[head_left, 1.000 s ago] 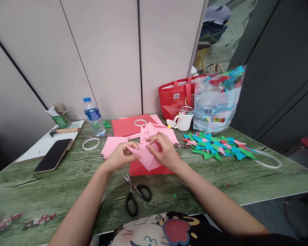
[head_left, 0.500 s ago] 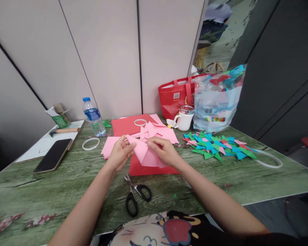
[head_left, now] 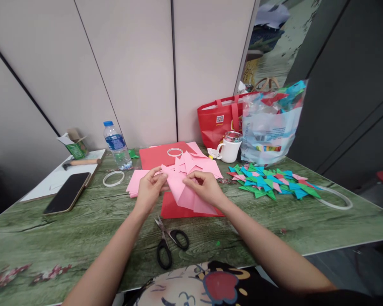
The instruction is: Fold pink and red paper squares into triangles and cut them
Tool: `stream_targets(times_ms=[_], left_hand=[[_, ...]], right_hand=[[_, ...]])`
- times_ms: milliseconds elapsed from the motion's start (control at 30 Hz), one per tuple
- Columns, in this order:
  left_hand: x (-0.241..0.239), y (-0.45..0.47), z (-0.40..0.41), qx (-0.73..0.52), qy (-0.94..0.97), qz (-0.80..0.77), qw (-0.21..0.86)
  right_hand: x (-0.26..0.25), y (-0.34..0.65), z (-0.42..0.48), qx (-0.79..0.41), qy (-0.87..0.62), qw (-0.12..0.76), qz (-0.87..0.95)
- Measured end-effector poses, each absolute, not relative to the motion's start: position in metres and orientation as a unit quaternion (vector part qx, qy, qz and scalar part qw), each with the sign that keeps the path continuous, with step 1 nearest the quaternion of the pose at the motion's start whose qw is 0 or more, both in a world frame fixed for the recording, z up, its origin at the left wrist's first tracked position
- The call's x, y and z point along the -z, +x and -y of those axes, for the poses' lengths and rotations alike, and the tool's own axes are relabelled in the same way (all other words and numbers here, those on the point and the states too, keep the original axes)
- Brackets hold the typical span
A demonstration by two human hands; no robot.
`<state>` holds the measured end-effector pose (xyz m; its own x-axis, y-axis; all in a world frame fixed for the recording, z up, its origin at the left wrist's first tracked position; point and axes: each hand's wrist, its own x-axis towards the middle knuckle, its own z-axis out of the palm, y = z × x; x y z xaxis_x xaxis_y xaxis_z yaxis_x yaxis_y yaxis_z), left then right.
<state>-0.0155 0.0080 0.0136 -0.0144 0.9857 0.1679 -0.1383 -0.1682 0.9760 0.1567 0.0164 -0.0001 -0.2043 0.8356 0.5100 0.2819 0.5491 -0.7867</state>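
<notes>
Between both hands I hold a folded sheet of pink paper (head_left: 185, 194), raised over the table's middle. My left hand (head_left: 149, 187) pinches its upper left corner. My right hand (head_left: 206, 186) has fingers and thumb closed on its right part, near a crease. Below the paper lies a red paper stack (head_left: 172, 208), partly covered by it. Behind are several folded pink pieces (head_left: 188, 161), and a stack of pink paper (head_left: 134, 180) lies left of them. Scissors (head_left: 167, 244) with black handles rest slightly spread in front of my hands.
Left stand a water bottle (head_left: 117, 144), a phone (head_left: 67, 193), a hammer (head_left: 83, 162), a green box (head_left: 75, 146) and a tape ring (head_left: 113, 178). Right are a white mug (head_left: 230, 148), a red bag (head_left: 212, 123), a plastic bag (head_left: 270, 131) and colourful folded paper (head_left: 268, 180).
The pink paper has turned a little, and its lower edge hangs further to the right. My left hand's fingers have shifted slightly at the corner. Both hands still hold the paper.
</notes>
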Motion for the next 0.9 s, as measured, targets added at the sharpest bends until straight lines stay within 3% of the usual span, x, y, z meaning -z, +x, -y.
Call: stream_targets(times_ms=[233, 433, 567, 667, 900], left_hand=[[-0.011, -0.011, -0.004, -0.533, 0.516, -0.39, 0.546], [-0.012, -0.012, 0.0, -0.501, 0.613, -0.389, 0.472], [-0.013, -0.009, 0.003, -0.458, 0.595, -0.34, 0.566], [-0.015, -0.009, 0.004, -0.482, 0.557, -0.308, 0.602], [-0.023, -0.019, -0.002, -0.557, 0.51, -0.343, 0.558]], right_hand=[[0.0, 0.155, -0.016, -0.299, -0.358, 0.483, 0.741], [0.002, 0.149, -0.011, -0.263, -0.322, 0.491, 0.766], [0.0, 0.148, -0.009, -0.286, -0.303, 0.506, 0.755], [0.0, 0.149, -0.008, -0.297, -0.335, 0.505, 0.738], [0.0, 0.152, -0.006, -0.27, -0.355, 0.524, 0.726]])
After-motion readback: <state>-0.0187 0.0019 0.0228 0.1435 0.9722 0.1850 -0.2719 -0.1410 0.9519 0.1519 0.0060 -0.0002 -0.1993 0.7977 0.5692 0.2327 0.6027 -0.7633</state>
